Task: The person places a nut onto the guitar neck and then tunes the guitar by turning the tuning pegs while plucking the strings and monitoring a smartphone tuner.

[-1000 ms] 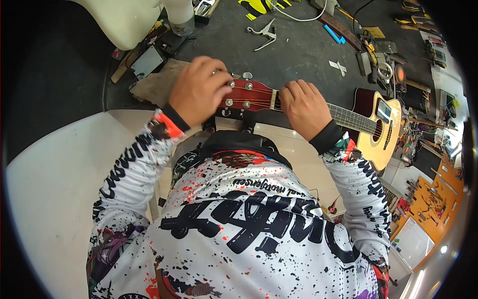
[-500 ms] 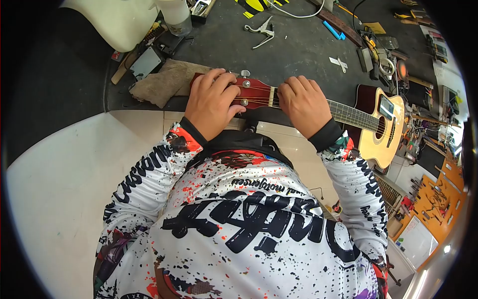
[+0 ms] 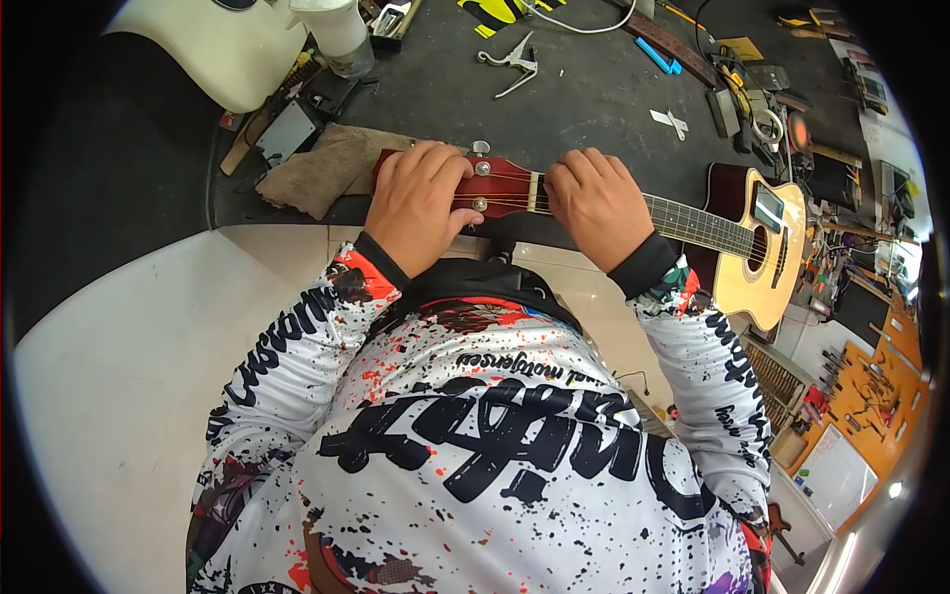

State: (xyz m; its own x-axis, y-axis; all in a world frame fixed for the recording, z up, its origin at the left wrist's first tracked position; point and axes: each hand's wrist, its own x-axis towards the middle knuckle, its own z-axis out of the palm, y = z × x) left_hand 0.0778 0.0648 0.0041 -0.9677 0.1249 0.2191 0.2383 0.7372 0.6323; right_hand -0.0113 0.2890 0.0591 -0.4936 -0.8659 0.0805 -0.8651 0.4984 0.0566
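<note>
An acoustic guitar (image 3: pixel 764 273) with a pale top and red headstock (image 3: pixel 508 180) lies across the front of the dark workbench, strings up. My left hand (image 3: pixel 414 203) is wrapped over the headstock, its fingers along the far edge and the thumb by the near tuning posts. Around the neck (image 3: pixel 698 224), just past the white nut, my right hand (image 3: pixel 601 206) is closed with curled fingers. Its fingertips and the strings beneath it are hidden. A brown cloth (image 3: pixel 322 173) lies under the headstock end.
A silver capo-like clamp (image 3: pixel 515 63) lies on the workbench (image 3: pixel 435 89) beyond the guitar. A spray bottle (image 3: pixel 341 38), a white curved body (image 3: pixel 233 54) and tools stand at the left. Cables, blue pieces (image 3: pixel 658 56) and more tools crowd the right side.
My left hand's fingers have drawn back slightly, uncovering more around the tuning posts. My right hand stays at the neck near the nut. The view has shifted a little.
</note>
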